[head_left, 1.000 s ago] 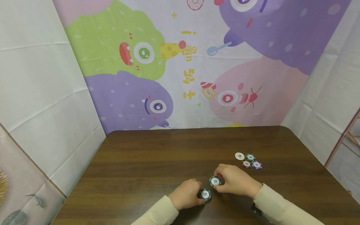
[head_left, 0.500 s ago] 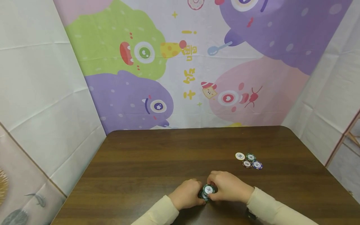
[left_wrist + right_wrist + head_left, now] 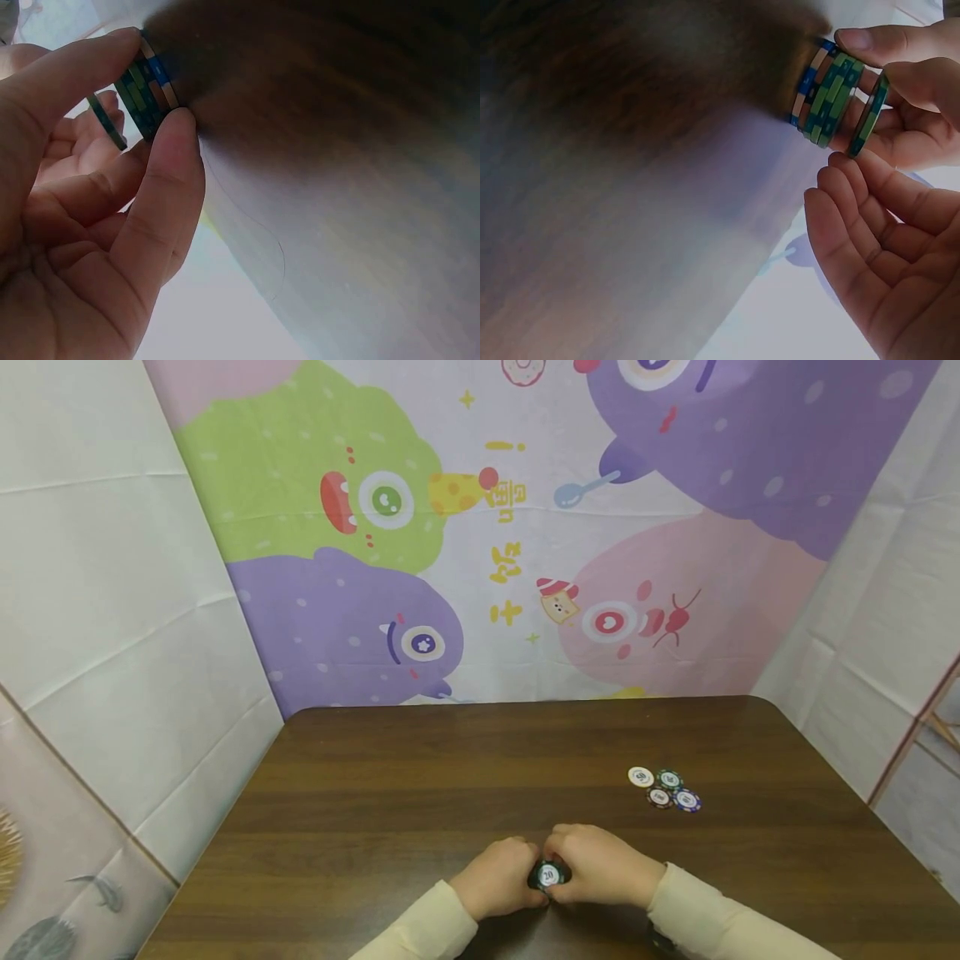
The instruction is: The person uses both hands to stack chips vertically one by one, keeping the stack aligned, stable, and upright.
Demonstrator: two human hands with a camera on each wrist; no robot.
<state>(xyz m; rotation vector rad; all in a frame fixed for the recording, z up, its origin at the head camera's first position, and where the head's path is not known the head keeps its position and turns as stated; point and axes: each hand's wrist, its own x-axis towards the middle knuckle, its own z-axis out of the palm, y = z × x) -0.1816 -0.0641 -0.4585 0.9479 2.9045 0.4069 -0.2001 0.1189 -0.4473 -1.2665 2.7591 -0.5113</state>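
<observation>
Pinching green chip, apparently by opposite edges, right hand above stack, left hand clamping stack.

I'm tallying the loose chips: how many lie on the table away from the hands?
4, clustered on the right: white chip back left, green chip back right, dark chip front left, blue chip front right. Any underneath would be hidden.

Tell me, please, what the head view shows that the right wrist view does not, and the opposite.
Only the head view: the four loose chips and the printed 20 on the top chip.
Only the right wrist view: striped edges of the chip stack and the gap above it.
Both: the top chip, the table, left grip and right grip.
</observation>
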